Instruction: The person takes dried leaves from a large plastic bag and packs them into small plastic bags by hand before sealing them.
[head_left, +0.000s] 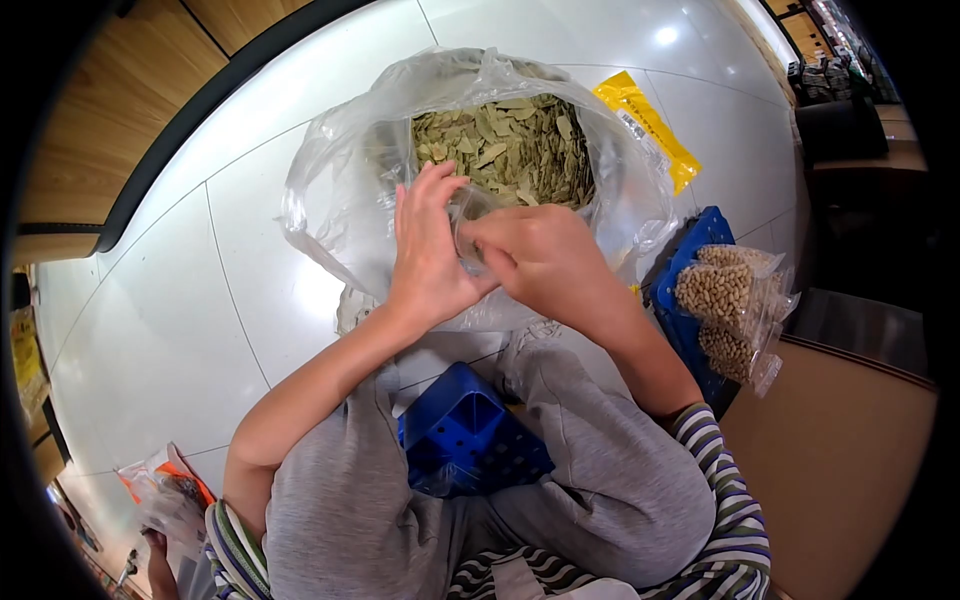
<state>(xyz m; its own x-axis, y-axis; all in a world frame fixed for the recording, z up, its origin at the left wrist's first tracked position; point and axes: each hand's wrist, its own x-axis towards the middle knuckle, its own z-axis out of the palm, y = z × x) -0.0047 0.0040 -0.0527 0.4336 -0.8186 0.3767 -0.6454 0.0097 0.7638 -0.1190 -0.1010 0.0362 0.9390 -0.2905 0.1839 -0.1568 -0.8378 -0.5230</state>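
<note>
While the right grip pinches plastic, the splayed left grip obscures leaves; yellow packaging lies nearby.

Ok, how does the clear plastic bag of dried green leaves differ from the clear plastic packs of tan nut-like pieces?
The bag is much larger than the packs. The bag gapes open; the packs look closed. The bag holds flat leaves, the packs rounded pieces. Both are clear plastic.

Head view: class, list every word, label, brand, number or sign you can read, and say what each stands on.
No text can be read with certainty.
Yellow packet: dark print and a pale label, too small and blurred to read.
White printed material by the clear plastic bag: marks too blurred to read.
</note>
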